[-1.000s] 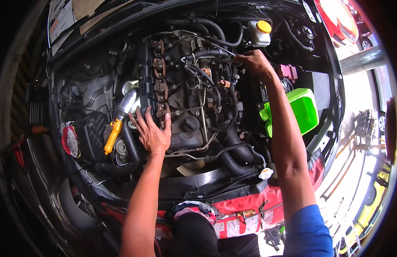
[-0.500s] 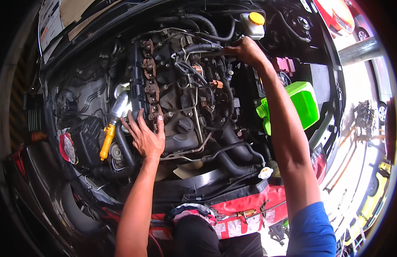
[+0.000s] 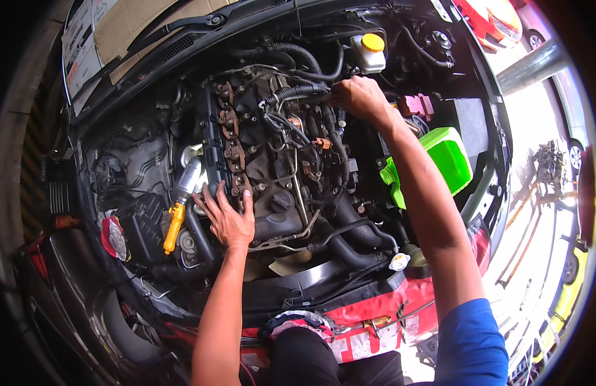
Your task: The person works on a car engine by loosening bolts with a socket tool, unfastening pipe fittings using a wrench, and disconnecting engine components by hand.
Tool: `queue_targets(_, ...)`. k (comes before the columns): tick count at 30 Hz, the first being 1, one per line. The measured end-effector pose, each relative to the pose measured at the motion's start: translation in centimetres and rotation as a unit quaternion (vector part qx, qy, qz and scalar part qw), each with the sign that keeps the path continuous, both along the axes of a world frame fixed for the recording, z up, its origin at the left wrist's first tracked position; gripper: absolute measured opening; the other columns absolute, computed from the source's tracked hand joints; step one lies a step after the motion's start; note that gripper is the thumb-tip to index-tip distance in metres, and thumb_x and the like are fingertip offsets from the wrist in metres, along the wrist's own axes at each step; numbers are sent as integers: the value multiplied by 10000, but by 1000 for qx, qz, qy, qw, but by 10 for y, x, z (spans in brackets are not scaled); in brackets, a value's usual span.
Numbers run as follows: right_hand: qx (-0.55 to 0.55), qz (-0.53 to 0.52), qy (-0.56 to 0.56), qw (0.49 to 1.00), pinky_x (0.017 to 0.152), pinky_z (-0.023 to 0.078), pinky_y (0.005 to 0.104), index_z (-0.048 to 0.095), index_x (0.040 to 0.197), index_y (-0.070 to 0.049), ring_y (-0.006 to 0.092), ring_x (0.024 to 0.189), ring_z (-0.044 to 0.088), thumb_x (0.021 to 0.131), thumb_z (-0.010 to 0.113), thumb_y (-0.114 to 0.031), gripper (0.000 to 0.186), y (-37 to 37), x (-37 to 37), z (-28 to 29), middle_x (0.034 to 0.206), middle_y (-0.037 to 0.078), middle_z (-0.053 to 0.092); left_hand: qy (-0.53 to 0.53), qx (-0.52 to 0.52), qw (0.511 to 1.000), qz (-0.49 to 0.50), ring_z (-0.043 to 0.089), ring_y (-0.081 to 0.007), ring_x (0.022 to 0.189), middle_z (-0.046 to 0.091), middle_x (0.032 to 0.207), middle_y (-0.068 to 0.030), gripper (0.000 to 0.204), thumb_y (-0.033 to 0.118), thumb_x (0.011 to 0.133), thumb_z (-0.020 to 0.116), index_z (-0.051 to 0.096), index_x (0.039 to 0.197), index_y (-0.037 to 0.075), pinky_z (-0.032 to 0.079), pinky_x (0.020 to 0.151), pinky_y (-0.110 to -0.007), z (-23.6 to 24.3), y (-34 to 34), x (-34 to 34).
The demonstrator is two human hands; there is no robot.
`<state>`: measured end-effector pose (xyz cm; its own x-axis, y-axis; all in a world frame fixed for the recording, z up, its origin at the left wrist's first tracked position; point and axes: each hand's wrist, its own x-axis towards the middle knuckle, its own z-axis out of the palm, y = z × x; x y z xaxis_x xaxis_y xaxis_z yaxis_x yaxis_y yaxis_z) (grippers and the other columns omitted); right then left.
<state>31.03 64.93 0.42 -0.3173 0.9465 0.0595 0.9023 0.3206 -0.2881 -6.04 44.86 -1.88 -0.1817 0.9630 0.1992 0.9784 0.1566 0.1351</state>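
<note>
Keeping our work at the ribbed black hose point(image 3: 298, 92), left of the white yellow-capped plastic reservoir point(image 3: 372, 61): our curled right hand point(image 3: 361, 98) hasn't shifted, hold unclear; left hand point(image 3: 234, 222) splays wide, grips nothing.

Strong light bleaches the floor point(image 3: 487, 315) at right, where a red car point(image 3: 481, 22) stands near a thick grey post point(image 3: 532, 66) and a second vehicle point(image 3: 567, 106) shows one wheel; diagonal stripes point(image 3: 33, 138) line the shadowed left side.

An exposed engine point(image 3: 268, 165) and seemingly loose machinery point(image 3: 550, 166) mark a car workshop
</note>
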Motion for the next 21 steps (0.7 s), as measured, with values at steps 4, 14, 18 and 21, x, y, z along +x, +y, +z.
queue_targets(4,82,11,-14,996,671,563,514,771,939,-96,378,768,740,930,768,-415,319,-5,7,-11,769,152,732,-13,-2,1000,1,155,-497,1608,343,1650,-213,679,563,995,655,525,1497,124,387,1227,-606,1,4,8)
queue_targets(14,26,57,-69,996,668,583,512,801,961,-136,391,725,748,969,694,-444,326,3,-2,1,735,180,734,-6,-11,1000,4,142,-499,1612,336,1652,-225,686,566,990,659,521,1500,128,417,1206,-609,2,2,4)
queue_targets(18,78,75,-79,991,654,600,511,790,960,-144,388,671,738,997,669,-481,360,2,8,-7,705,168,725,-45,-3,999,-12,161,-490,1606,332,1650,-223,649,539,1008,656,530,1495,130,304,1248,-633,2,1,9)
queue_targets(21,78,89,-79,990,603,574,499,749,956,-114,387,624,704,1005,683,-451,347,8,3,-11,692,157,698,-33,14,999,-27,168,-527,1593,329,1653,-240,647,536,997,675,545,1481,127,306,1231,-655,-2,2,1)
